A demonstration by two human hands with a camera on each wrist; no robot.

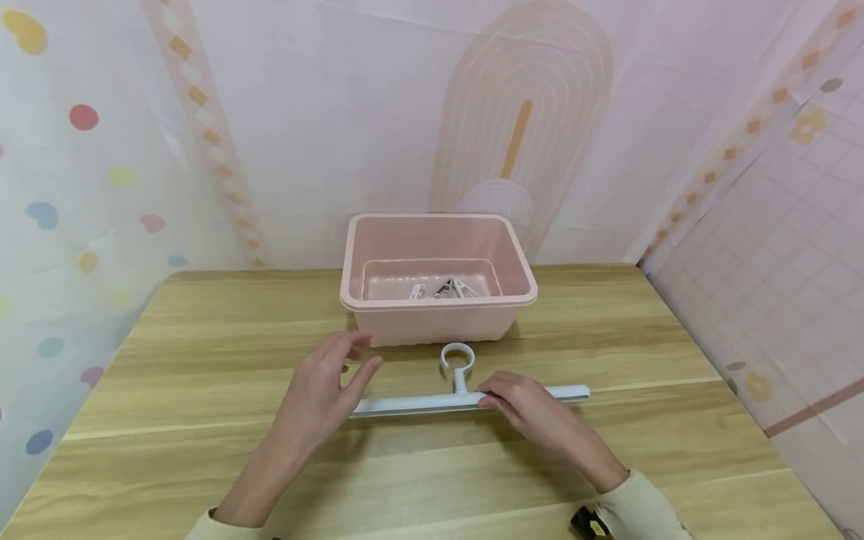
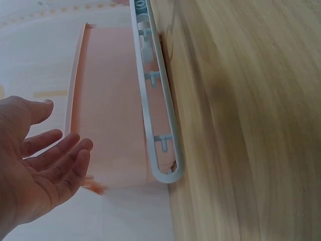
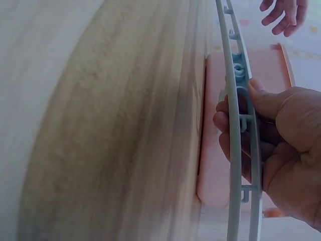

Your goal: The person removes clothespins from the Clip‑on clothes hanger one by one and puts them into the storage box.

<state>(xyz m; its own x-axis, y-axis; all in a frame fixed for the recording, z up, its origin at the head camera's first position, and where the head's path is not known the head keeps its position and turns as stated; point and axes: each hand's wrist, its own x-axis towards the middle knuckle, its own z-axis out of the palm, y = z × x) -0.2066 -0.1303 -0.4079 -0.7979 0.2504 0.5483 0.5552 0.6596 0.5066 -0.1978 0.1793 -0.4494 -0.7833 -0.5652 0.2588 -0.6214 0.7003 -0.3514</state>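
A pale blue-white hanger bar (image 1: 418, 404) with a round hook (image 1: 458, 358) lies across the view, in front of the pink basin. My right hand (image 1: 529, 409) grips it just right of the hook; in the right wrist view, the thumb and curled fingers close around the hanger's frame (image 3: 234, 165). Small pegs (image 2: 164, 142) show inside the long loop of the frame in the left wrist view. Beyond the bar's left end, my left hand (image 1: 324, 386) is held up with loosely bent fingers and nothing in them, apart from the bar in its wrist view.
The pink basin (image 1: 432, 322) stands at the back of the wooden table (image 1: 223, 360). Inside it lie white clips (image 1: 417, 291) and a small dark and white piece (image 1: 451, 288). Patterned cloth (image 1: 324, 112) hangs behind and at both sides.
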